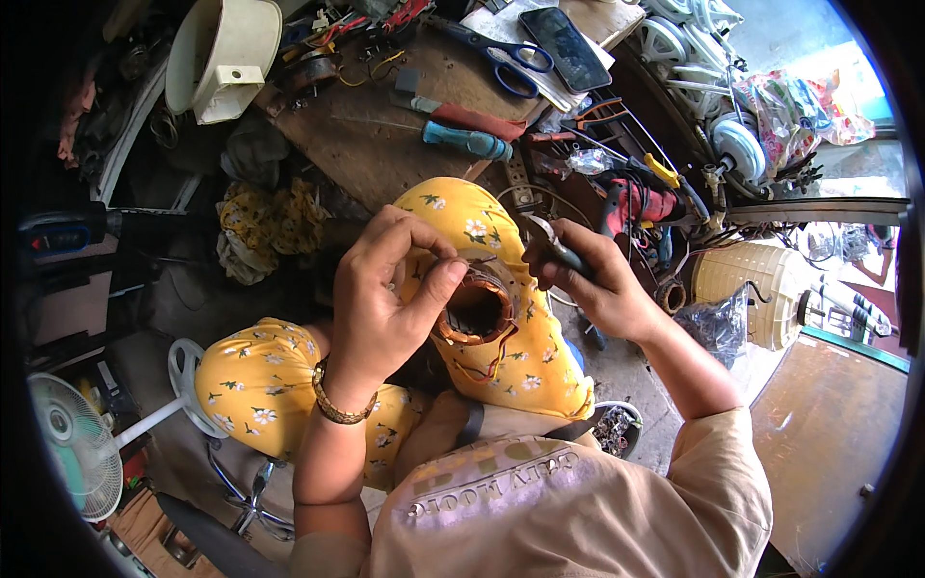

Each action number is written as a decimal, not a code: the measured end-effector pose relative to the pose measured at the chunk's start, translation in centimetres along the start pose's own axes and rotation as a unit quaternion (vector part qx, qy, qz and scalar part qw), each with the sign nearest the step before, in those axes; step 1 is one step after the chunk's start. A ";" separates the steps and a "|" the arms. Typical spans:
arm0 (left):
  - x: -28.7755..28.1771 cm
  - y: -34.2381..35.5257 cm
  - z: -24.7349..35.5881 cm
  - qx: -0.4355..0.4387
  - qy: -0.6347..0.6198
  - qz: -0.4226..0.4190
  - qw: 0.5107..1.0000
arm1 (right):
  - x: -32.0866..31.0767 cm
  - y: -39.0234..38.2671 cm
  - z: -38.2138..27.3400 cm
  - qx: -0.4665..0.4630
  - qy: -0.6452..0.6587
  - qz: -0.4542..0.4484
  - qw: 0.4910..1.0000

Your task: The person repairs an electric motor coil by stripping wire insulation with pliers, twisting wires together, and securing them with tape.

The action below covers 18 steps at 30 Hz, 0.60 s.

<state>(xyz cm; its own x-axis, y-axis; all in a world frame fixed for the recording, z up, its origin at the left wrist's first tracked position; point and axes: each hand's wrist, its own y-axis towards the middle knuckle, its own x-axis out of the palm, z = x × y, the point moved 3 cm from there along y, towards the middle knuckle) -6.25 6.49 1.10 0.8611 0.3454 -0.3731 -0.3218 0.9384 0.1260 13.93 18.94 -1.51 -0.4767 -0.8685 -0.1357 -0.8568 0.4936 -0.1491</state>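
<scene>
A round motor stator (479, 310) with copper windings rests on my raised thigh, which is covered in yellow flowered cloth (530, 380). Red and dark lead wires (493, 366) trail from its lower edge. My left hand (390, 284) is at the stator's upper left rim, thumb and forefinger pinched together; whatever lies between the tips is too small to make out. To the right, my right hand (602, 279) is wrapped round a pair of pliers (564, 249) with pale metal jaws and dark grips. The pliers are held apart from the stator.
Ahead, a wooden bench (356, 135) carries scissors (496, 58), a phone (567, 48) and a blue-handled screwdriver (467, 141). A red power tool (641, 204) lies to the right. A small bucket of scraps (636, 424) stands near my right elbow, a fan (82, 443) at far left.
</scene>
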 end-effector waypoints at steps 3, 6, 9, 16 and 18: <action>-0.5 0.7 1.0 0.027 0.040 0.007 0.999 | 0.4 -0.8 0.8 0.033 0.079 0.028 0.996; -1.0 1.3 2.2 0.052 0.084 -0.018 0.995 | 0.4 -1.3 1.7 0.039 0.093 0.050 0.994; -1.4 1.7 2.1 0.105 0.129 -0.053 0.985 | 0.4 -1.4 1.9 0.041 0.115 0.051 0.991; -1.2 2.4 2.4 0.037 0.146 -0.090 0.984 | 0.5 -1.8 2.3 0.033 0.122 0.071 0.989; -1.3 2.5 2.6 0.025 0.132 -0.101 0.986 | 0.4 -1.8 2.3 0.028 0.135 0.071 0.988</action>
<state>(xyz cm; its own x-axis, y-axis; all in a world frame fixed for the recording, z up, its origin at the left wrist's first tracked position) -7.14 8.37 4.33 0.7716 0.1417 -0.6201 -0.1280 0.9895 0.0669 15.72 17.81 -3.56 -0.6336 -0.7664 0.1054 -0.7682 0.6072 -0.2027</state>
